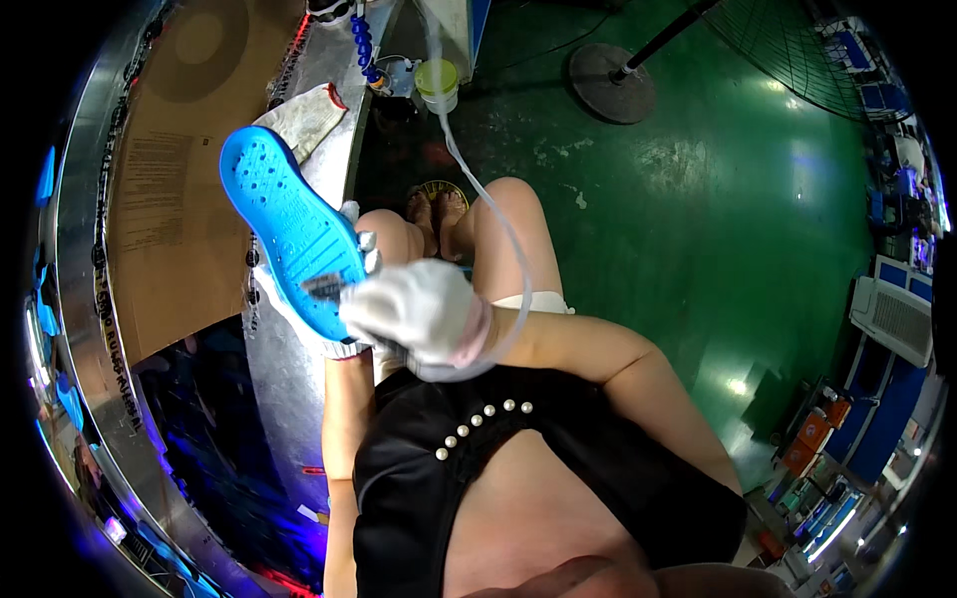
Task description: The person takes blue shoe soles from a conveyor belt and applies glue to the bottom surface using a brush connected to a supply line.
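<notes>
At your far left, a metal rail (72, 189), bowed by the lens, runs beside a flat sheet of brown cardboard (164, 229), with faint print and a large dark ring on it. Next comes a strip of smooth grey metal bench (282, 399). The blue sole (284, 219) is over the bench's near edge, slanting with one rounded end up and to the left; it is one moulded piece, with small round holes at both ends and slanted ribs across the middle. Just beyond it, partly covered by it, lies a limp off-white knit glove (314, 122) with a red hem. Your left hand (371, 259), in a pale glove, holds the sole from beneath, fingers curled up at its right edge; the sole hides your palm, so how widely the hand is spread cannot be told. Past the glove, a blue segmented hose (362, 45) hangs above the bench. Your white-gloved right hand (414, 309), blurred, is closed around a dark tool (322, 288) and covers part of the sole's lower right edge; whether the tool's tip touches the sole is unclear. A tub (437, 82) with a yellow-green lid stands farther off, and a clear, flexible tube (508, 234) loops down past your right wrist. Rightward, a round, dull fan base (613, 83) stands on the glossy, scuffed green floor (688, 239).
</notes>
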Demonstrator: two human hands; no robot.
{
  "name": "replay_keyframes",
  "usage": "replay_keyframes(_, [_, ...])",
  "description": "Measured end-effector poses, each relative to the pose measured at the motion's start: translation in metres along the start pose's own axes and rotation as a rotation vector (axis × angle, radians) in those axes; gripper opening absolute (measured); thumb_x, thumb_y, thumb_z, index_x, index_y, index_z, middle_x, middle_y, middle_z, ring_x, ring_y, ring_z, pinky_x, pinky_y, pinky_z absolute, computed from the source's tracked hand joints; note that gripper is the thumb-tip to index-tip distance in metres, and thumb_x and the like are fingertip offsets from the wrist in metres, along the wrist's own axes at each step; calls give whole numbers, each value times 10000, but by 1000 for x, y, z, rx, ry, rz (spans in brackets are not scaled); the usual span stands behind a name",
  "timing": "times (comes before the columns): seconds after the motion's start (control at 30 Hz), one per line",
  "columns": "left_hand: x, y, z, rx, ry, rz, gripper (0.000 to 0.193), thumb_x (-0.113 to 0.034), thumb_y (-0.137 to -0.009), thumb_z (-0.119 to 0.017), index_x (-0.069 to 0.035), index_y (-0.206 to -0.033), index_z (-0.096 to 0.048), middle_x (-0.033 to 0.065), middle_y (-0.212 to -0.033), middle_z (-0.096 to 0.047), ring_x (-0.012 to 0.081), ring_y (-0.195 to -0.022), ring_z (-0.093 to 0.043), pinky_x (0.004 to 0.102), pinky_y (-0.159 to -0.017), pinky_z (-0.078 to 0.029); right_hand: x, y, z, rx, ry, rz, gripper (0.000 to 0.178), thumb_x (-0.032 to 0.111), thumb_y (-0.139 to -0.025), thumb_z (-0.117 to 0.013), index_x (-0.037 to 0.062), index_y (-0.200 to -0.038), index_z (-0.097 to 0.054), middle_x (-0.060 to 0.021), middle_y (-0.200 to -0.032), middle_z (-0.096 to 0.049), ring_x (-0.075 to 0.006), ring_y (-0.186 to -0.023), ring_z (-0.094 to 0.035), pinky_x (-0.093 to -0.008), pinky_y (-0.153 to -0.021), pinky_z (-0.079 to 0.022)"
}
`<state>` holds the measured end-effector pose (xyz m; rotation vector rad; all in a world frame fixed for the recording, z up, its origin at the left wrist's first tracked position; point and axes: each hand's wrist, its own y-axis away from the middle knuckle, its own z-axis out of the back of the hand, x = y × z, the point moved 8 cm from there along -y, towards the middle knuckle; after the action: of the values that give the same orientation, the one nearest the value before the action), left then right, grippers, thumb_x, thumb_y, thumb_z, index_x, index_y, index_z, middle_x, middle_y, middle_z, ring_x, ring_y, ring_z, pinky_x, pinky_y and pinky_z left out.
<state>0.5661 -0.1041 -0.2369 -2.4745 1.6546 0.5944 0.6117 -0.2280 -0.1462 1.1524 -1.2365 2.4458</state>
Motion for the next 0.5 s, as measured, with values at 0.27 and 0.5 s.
replay_keyframes(0.27, [-14,-9,-5,-160,-20,127,865,-667,-887,-332,13,-1422,-305,275,-1351,-446,415,-1092,-561,513,-879,-500,9,-3,5,71,136,213,236,143,-754,-709,102,-983,-669,-42,-902,-674,-195,-745,-647,-314,-610,-509])
replay_keyframes(0.5, [-39,7,-3,11,-356,342,773,-569,-906,-413,-24,-1443,-301,224,-1394,-429,378,-1165,-536,520,-944,-459,23,-27,-17,315,-216,-35,226,-30,-716,-724,-7,-938,-685,-106,-887,-700,-225,-798,-678,-297,-726,-528])
